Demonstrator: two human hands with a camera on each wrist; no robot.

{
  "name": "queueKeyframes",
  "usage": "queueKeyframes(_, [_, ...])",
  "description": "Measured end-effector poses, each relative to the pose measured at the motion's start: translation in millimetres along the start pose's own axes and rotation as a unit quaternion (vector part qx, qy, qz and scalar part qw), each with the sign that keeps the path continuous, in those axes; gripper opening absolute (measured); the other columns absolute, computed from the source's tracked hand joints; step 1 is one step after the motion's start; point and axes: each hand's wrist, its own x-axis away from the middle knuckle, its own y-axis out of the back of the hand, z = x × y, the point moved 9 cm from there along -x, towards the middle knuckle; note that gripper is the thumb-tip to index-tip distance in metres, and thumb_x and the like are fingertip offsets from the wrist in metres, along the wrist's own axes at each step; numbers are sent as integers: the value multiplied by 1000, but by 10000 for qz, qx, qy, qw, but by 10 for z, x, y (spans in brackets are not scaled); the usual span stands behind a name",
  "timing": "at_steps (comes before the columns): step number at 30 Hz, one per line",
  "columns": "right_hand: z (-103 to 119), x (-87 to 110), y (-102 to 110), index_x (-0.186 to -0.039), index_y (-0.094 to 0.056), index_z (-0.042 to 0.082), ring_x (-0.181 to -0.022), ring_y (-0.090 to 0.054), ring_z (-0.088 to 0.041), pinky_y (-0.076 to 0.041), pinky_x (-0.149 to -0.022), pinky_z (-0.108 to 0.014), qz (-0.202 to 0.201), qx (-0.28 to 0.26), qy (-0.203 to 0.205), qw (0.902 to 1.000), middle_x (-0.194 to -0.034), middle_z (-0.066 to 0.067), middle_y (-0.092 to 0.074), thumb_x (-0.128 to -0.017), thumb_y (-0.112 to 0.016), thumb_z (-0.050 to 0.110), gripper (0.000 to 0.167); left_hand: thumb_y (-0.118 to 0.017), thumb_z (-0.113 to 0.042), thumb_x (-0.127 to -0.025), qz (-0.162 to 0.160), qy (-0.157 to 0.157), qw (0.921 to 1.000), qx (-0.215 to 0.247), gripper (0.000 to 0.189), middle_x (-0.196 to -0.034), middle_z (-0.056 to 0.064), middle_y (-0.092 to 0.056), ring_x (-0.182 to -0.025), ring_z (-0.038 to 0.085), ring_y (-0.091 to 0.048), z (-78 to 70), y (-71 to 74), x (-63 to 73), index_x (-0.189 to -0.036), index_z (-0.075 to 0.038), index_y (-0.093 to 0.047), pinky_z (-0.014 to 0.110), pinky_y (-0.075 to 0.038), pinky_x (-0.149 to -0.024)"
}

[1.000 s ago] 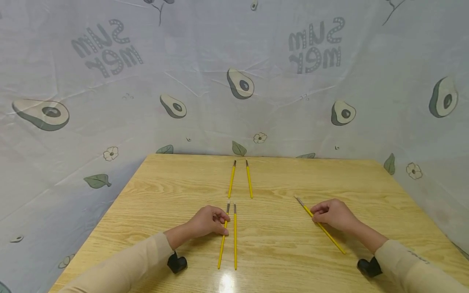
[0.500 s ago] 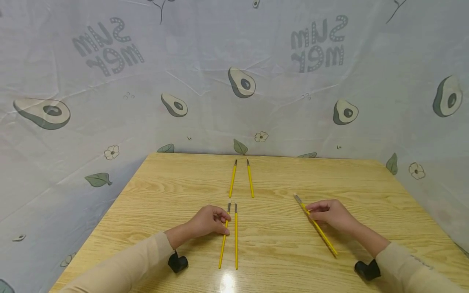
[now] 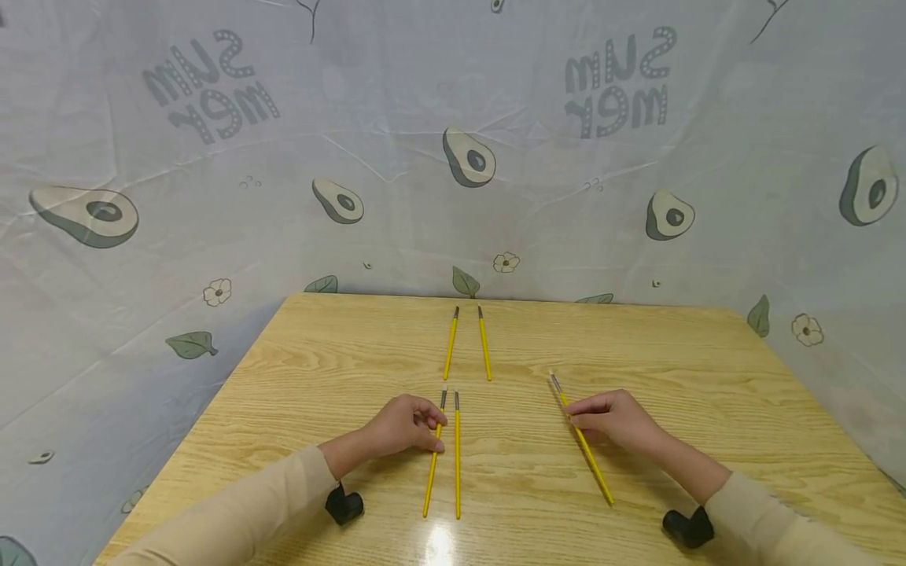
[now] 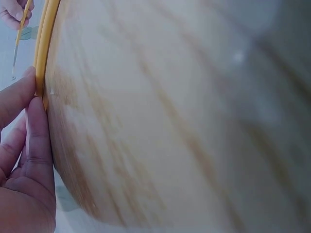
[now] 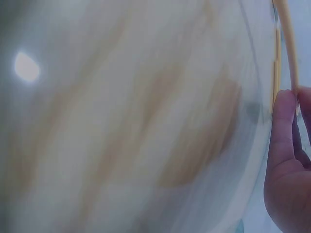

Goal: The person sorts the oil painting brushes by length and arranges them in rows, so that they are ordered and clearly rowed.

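Between thumb and fingers my left hand (image 3: 399,426) pinches a yellow-handled paintbrush (image 3: 431,481), which lies on the table with its bristles pointing away. Just right of it, a second paintbrush (image 3: 458,464) lies nearly parallel, apart from the hand. My right hand (image 3: 617,417) pinches another paintbrush (image 3: 593,462) near the metal collar. That one slants, bristles far left and handle end near right; a shadow beside it suggests it is slightly off the table. The left wrist view shows left fingers (image 4: 38,131) against a yellow handle (image 4: 46,36).
Farther back on the wooden table (image 3: 340,354) lie two more paintbrushes, a left one (image 3: 450,346) and a right one (image 3: 484,346), dark tips away. A patterned cloth (image 3: 396,157) hangs behind the table. Black wrist devices (image 3: 344,505) sit below both wrists.
My right hand has moved left with its paintbrush, which has turned closer to pointing straight away. The left hand keeps its grip in the same place.
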Motion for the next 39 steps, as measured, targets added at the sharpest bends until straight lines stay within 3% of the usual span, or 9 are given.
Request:
queueKeyframes(5, [72, 5, -236, -115, -67, -10, -95, -67, -27, -56, -75, -35, 391, -327, -10, 9987, -108, -19, -67, -92, -67, 9, 29, -84, -10, -77, 3, 8, 10000, -30, 27, -88, 3, -61, -69, 13, -55, 10, -1, -4, -101, -6, -72, 24, -49, -60])
queueKeyframes(11, [167, 0, -474, -113, -67, -11, -94, -67, -26, -56, -76, -36, 489, -522, -64, 9974, -106, -19, -68, -90, -70, 7, 29, -84, -11, -76, -4, 33, 10000, -55, 27, -88, 2, -61, -68, 12, -55, 13, 5, -1, -101, -7, -72, 24, -49, -60])
queueKeyframes(26, [306, -100, -924, -104, -70, -9, -84, -68, -23, -57, -73, -35, 278, -569, -140, 9979, -92, -10, -69, -86, -72, 0, 20, -84, -10, -76, 6, 59, 10000, -55, 27, -88, 2, -61, -68, 12, -54, -2, 6, 3, -100, -7, -73, 24, -48, -60])
queueKeyframes(39, [384, -160, -1099, -99, -71, -7, -79, -66, -20, -57, -71, -33, -15, -457, -364, 9983, -87, -9, -66, -82, -74, -3, 17, -83, -8, -77, -2, -4, 10000, 24, 27, -87, 4, -61, -65, 10, -54, -25, 19, 11, -101, -5, -73, 22, -48, -60])
